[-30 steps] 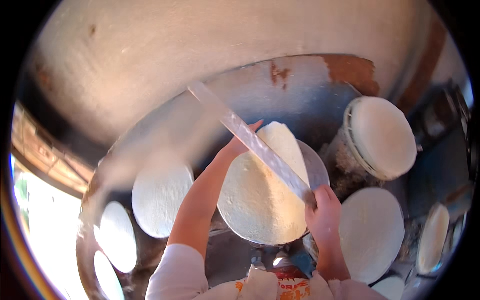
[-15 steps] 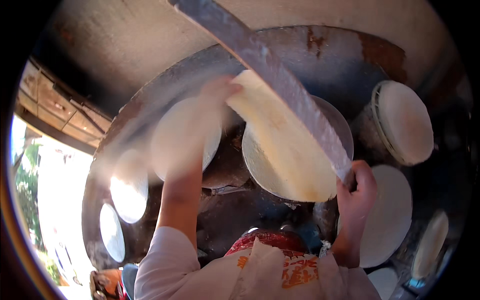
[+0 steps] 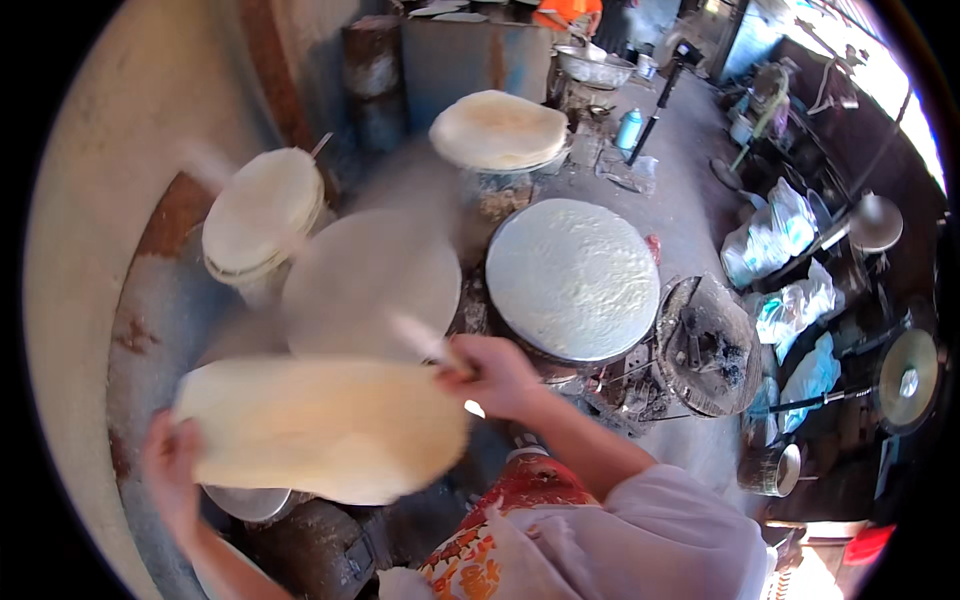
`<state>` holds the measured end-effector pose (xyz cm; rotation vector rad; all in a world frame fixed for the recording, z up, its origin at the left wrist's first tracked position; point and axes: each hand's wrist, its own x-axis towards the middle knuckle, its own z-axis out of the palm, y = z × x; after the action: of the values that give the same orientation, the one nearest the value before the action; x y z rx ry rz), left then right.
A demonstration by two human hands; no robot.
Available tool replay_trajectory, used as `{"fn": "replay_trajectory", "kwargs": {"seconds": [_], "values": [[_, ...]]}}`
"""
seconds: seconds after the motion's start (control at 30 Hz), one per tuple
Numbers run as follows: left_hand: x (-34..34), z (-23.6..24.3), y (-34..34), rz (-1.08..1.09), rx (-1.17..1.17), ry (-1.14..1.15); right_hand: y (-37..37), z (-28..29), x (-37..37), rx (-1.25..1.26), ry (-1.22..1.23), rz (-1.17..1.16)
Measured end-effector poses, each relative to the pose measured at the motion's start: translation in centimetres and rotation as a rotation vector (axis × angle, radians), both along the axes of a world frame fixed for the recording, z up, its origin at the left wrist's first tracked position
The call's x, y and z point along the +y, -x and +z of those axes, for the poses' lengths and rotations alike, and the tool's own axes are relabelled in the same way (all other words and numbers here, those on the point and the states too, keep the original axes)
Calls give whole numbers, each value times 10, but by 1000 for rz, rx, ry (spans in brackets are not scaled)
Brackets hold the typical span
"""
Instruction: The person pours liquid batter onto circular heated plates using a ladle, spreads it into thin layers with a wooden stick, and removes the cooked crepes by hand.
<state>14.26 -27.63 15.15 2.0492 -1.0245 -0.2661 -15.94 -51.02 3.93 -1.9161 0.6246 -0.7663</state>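
A large thin round flatbread [image 3: 325,425], pale with a browned middle, hangs between my hands in the air. Its left edge is pinched in my left hand [image 3: 172,465]. My right hand [image 3: 495,375] is closed around the end of a long flat blade [image 3: 425,340], close to the flatbread's right edge; motion smears the blade toward the upper left. Behind the flatbread lies a blurred grey round griddle [image 3: 375,280]. To its right, another griddle [image 3: 572,280] is covered with pale, wet-looking batter. Part of a third griddle [image 3: 248,503] shows under the flatbread.
Stacked flatbreads stand at the left [image 3: 262,215] and farther back [image 3: 498,130]. A sooty round stove [image 3: 708,345] is right of the batter-covered griddle. Plastic bags [image 3: 775,235] and a tripod pole [image 3: 660,105] are at the right. A person in orange [image 3: 568,15] works beside a metal basin [image 3: 595,68].
The view has swung to the right. The flatbread has come off the griddle and now hangs between my hands. The blade has moved with my right hand.
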Motion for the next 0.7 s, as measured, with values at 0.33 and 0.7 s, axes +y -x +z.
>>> {"fn": "replay_trajectory", "kwargs": {"seconds": [0.33, 0.7], "values": [[-371, -19, 89, -502, -182, 233, 145, 13, -262, 133, 165, -401], [-556, -63, 77, -404, -854, 488, 86, 23, -491, -562, -408, -254]]}}
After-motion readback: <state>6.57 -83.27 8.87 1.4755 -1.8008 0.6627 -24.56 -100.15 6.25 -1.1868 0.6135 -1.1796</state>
